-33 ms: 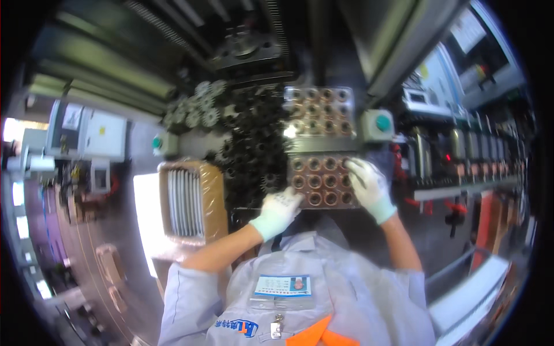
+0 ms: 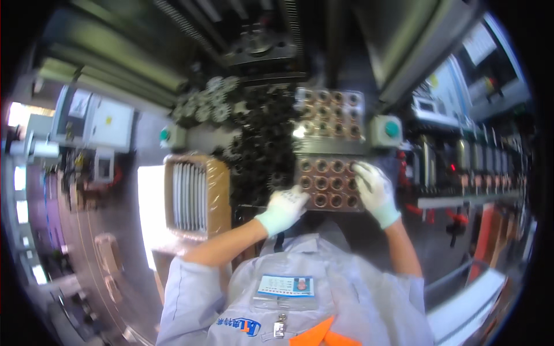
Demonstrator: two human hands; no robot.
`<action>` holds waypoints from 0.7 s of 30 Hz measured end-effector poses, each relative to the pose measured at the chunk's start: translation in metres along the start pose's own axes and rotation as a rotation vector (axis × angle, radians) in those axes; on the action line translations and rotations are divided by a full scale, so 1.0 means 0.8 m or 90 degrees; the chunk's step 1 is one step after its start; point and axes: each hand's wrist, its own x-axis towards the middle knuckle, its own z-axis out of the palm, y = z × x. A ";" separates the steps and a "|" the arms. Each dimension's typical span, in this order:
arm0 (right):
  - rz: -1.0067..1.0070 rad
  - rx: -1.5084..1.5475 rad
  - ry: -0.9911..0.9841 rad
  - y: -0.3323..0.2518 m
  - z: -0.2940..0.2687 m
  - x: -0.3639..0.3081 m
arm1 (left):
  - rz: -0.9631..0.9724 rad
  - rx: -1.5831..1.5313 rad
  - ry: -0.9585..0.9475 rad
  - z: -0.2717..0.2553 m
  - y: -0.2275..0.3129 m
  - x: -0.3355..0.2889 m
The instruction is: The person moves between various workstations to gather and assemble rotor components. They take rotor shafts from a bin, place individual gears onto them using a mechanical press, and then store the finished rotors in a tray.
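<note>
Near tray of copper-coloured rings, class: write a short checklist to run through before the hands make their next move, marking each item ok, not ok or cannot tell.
1. Left hand at the near tray, on its left edge: ok.
2. Right hand on the tray's right side: ok.
3. Both hands gloved: ok.
4. Every pocket filled with a ring: cannot tell, the hands cover some.
5. Far tray apart from the near one: ok.
6. A ring pinched in the fingers: cannot tell.

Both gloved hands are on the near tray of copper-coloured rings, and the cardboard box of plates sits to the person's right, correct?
Not quite. The head view shows the cardboard box on the person's left. The left hand and right hand are indeed on the near tray of copper-coloured rings.
</note>
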 end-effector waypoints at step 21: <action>-0.603 0.344 -0.677 -0.467 0.299 -0.012 | -0.538 -0.845 0.534 -0.032 0.081 -0.446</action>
